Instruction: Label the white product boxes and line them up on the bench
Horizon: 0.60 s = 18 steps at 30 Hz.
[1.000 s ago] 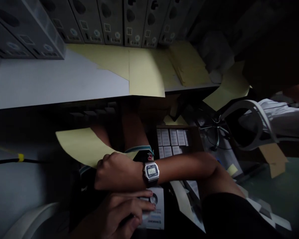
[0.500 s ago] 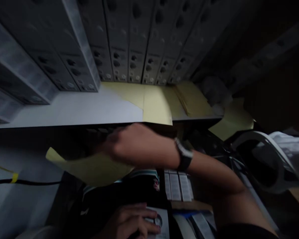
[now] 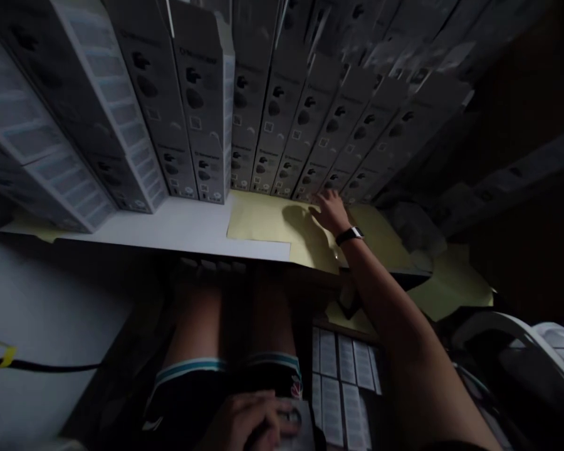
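The small box (image 3: 303, 435) sits at the bottom centre of the frame, over my lap. My left hand (image 3: 254, 418) lies across it from the left, fingers extended over its printed face; the frame edge cuts off the lower part, so I cannot tell whether the hand grips the box or only rests on it.

My right hand (image 3: 331, 212) is well apart from the box, above and to the right of centre. Its fingers are spread, with nothing visible in them. It is over the yellow sheets (image 3: 263, 219), at the foot of the tall cartons (image 3: 267, 144); I cannot tell whether the fingertips touch either.

The sheets lie on the white tabletop (image 3: 183, 223), across the middle of the frame. The cartons stand side by side along the top. White boxes (image 3: 329, 360) sit in rows at lower right, beside my shorts (image 3: 188, 394). A black cable (image 3: 51, 366) crosses the left edge.
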{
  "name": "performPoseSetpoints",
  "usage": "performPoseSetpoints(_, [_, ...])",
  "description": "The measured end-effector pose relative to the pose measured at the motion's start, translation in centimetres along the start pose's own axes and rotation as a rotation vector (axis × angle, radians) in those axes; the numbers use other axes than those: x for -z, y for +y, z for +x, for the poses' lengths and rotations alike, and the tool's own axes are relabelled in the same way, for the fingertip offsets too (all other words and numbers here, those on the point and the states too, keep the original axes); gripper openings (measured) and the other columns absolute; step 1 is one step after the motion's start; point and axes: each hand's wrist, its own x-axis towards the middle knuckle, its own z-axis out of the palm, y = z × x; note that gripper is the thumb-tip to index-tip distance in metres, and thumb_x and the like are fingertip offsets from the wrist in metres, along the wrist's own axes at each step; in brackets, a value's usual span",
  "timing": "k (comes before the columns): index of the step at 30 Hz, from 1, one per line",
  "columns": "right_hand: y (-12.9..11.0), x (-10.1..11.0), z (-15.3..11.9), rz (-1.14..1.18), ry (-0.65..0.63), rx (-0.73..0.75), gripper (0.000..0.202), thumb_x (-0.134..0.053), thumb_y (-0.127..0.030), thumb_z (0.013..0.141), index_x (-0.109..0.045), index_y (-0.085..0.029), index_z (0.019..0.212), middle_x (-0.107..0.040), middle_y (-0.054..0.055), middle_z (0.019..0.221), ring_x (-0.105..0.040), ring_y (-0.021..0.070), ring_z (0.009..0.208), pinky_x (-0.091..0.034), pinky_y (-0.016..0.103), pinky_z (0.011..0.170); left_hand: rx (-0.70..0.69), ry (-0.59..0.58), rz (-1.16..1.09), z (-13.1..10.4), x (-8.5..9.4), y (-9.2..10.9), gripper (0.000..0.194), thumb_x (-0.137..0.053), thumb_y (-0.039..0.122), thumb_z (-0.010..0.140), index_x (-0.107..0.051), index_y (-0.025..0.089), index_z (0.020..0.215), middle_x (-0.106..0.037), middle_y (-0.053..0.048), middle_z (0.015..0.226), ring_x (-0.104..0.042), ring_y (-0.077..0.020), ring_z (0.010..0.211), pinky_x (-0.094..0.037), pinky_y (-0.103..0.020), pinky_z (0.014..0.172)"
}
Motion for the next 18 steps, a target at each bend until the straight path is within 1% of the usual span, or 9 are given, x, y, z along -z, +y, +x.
performPoseSetpoints(2, [-2.6,0.3,-4.3,0.225,0.192,-0.022,0.024,-0.057,-0.019,0.089,-0.066,-0.011,0.110,-0.063,0.016,0.109,-0.056,0.0236,0.099,-0.045,0.037,0.086,0.126,0.087,-0.083,0.1,0.0,-0.2,0.025,-0.045,0.035,0.098,-0.069,0.026,0.096,-0.077,0.000,0.108,-0.067,-0.0161,0.117,-0.053,-0.025,0.105])
performPoseSetpoints(3, [-4.4,0.6,-7.1,0.386,0.218,-0.007,0.020,-0.054,-0.021,0.092,-0.066,-0.013,0.106,-0.064,0.011,0.100,-0.057,0.0197,0.088,-0.046,0.033,0.080,0.178,0.134,-0.127,0.2,0.0,-0.5,0.029,-0.042,0.038,0.099,-0.067,0.025,0.094,-0.077,-0.001,0.106,-0.068,-0.0152,0.115,-0.055,-0.023,0.100])
performPoseSetpoints(4, [-6.2,1.0,-10.1,0.566,0.163,0.016,0.018,-0.051,-0.024,0.095,-0.066,-0.015,0.101,-0.064,0.007,0.089,-0.056,0.0164,0.078,-0.045,0.030,0.073,0.215,0.190,-0.157,0.4,0.0,-0.9,0.030,-0.039,0.040,0.100,-0.064,0.024,0.093,-0.078,-0.001,0.100,-0.070,-0.0140,0.109,-0.056,-0.021,0.093])
performPoseSetpoints(6, [-9.9,1.7,-16.4,0.860,-0.101,0.078,0.018,-0.052,-0.028,0.097,-0.066,-0.017,0.093,-0.064,0.003,0.082,-0.057,0.0137,0.075,-0.044,0.027,0.069,0.234,0.296,-0.123,0.9,0.1,-1.9,0.028,-0.040,0.041,0.100,-0.060,0.023,0.091,-0.077,0.000,0.084,-0.073,-0.0109,0.087,-0.055,-0.016,0.077])
performPoseSetpoints(7, [-11.6,2.0,-19.3,0.931,-0.223,0.099,0.017,-0.057,-0.029,0.095,-0.067,-0.017,0.091,-0.064,0.003,0.082,-0.057,0.0136,0.076,-0.043,0.027,0.069,0.224,0.340,-0.071,1.2,0.1,-2.4,0.027,-0.041,0.040,0.100,-0.059,0.023,0.090,-0.073,0.002,0.076,-0.071,-0.0092,0.075,-0.052,-0.015,0.069])
performPoseSetpoints(8, [-13.0,2.1,-21.9,0.979,-0.298,0.059,0.016,-0.060,-0.031,0.093,-0.067,-0.017,0.090,-0.063,0.003,0.082,-0.057,0.0139,0.077,-0.042,0.027,0.069,0.206,0.368,-0.012,1.5,0.1,-2.8,0.026,-0.043,0.040,0.099,-0.059,0.022,0.089,-0.070,0.003,0.071,-0.068,-0.0077,0.067,-0.049,-0.014,0.063])
performPoseSetpoints(10, [-14.8,1.7,-25.9,1.049,-0.331,-0.078,0.016,-0.065,-0.033,0.091,-0.068,-0.017,0.088,-0.062,0.003,0.080,-0.056,0.0138,0.076,-0.041,0.027,0.066,0.168,0.387,0.075,2.1,0.0,-3.1,0.024,-0.043,0.037,0.099,-0.059,0.022,0.089,-0.065,0.005,0.069,-0.062,-0.0057,0.059,-0.044,-0.014,0.057])
performPoseSetpoints(13, [-15.7,0.5,-28.8,1.089,-0.261,-0.293,0.015,-0.068,-0.032,0.088,-0.070,-0.017,0.087,-0.060,0.002,0.076,-0.054,0.0134,0.071,-0.040,0.026,0.063,0.118,0.367,0.126,2.9,-0.2,-2.9,0.019,-0.044,0.032,0.100,-0.059,0.022,0.093,-0.067,0.005,0.073,-0.065,-0.0048,0.063,-0.045,-0.013,0.059])
performPoseSetpoints(18, [-15.3,-0.2,-29.2,1.078,-0.181,-0.444,0.015,-0.062,-0.024,0.091,-0.068,-0.017,0.079,-0.058,0.002,0.075,-0.053,0.0116,0.066,-0.038,0.024,0.057,0.085,0.346,0.170,3.6,-0.7,-2.8,0.017,-0.047,0.032,0.099,-0.060,0.022,0.093,-0.067,0.005,0.073,-0.064,-0.0048,0.062,-0.045,-0.014,0.060])
